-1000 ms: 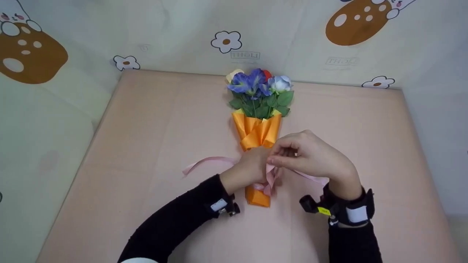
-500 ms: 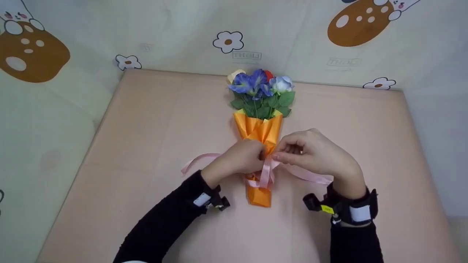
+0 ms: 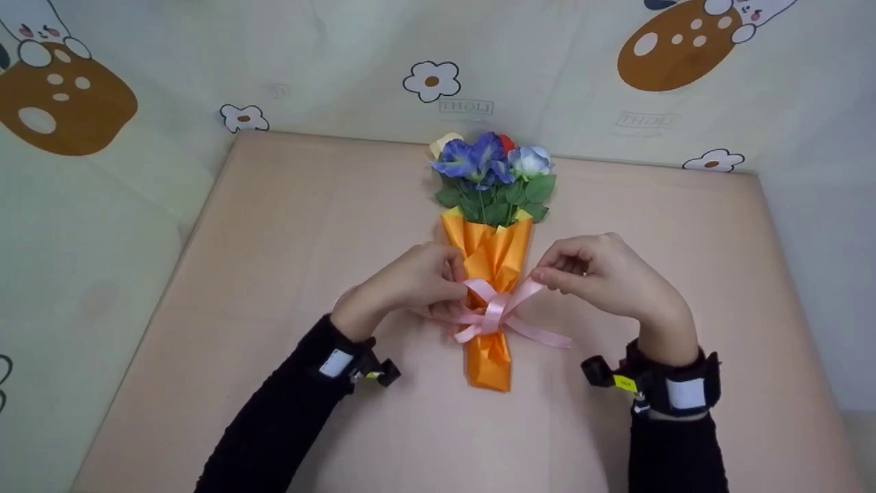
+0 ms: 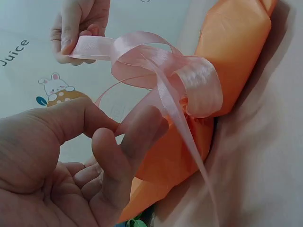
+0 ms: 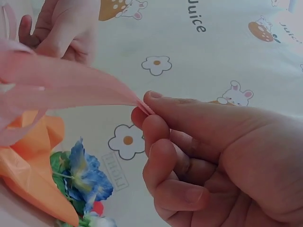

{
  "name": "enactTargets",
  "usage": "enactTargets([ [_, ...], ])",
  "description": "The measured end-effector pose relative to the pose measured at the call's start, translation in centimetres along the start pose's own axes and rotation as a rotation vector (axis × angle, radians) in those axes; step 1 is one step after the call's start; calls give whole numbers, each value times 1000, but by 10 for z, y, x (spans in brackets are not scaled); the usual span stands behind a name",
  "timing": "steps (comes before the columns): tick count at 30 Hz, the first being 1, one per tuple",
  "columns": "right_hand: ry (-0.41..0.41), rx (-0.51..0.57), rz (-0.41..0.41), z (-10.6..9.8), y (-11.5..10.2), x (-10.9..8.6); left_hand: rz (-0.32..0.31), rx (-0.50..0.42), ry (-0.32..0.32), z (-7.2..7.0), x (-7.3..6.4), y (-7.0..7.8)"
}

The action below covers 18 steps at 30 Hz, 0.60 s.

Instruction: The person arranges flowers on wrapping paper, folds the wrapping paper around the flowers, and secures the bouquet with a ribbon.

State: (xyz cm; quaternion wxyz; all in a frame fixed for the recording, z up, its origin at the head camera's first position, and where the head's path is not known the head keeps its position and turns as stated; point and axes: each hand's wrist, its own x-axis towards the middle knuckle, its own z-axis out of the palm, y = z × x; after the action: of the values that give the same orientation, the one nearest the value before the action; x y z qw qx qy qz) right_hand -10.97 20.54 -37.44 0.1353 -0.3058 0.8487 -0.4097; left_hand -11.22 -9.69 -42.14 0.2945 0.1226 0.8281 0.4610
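Observation:
A bouquet point(image 3: 489, 239) lies on the table, its artificial flowers point(image 3: 479, 161) pointing away and its stems in orange wrapping point(image 3: 491, 366). Pink satin ribbon point(image 3: 495, 312) is looped round the narrow part of the wrapping. On the left side, my left hand point(image 3: 421, 277) pinches one ribbon loop between thumb and finger. My right hand point(image 3: 599, 277) pinches another length opposite, and the right wrist view shows a folded ribbon end point(image 5: 146, 107) between thumb and fingertip. A loose tail point(image 3: 544, 335) trails to the right. The ribbon crosses over the front of the wrapping.
The table point(image 3: 328, 205) has a pale pink cover. Behind it stands a cream backdrop point(image 3: 328, 61) printed with flowers and cartoon figures. Black wrist cameras point(image 3: 597, 372) sit on both arms.
My left hand has drawn back leftward off the wrapping, uncovering the ribbon's crossing. The right hand has shifted slightly right and away, stretching its ribbon loop outward.

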Motion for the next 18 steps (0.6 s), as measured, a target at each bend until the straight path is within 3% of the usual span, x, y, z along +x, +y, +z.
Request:
enactTargets([
  [4,30,-20,25,-2,8,0,35,-94,-35,-9,-3,-8],
  [10,27,-63,92,-7,23,0,71,-163,-29,-23,-9,-22],
  [14,23,-73,124,-8,32,-2,52,-162,-32,-30,-10,-30],
  [18,26,-68,135,-6,35,-2,76,-98,-58,-28,-8,-30],
])
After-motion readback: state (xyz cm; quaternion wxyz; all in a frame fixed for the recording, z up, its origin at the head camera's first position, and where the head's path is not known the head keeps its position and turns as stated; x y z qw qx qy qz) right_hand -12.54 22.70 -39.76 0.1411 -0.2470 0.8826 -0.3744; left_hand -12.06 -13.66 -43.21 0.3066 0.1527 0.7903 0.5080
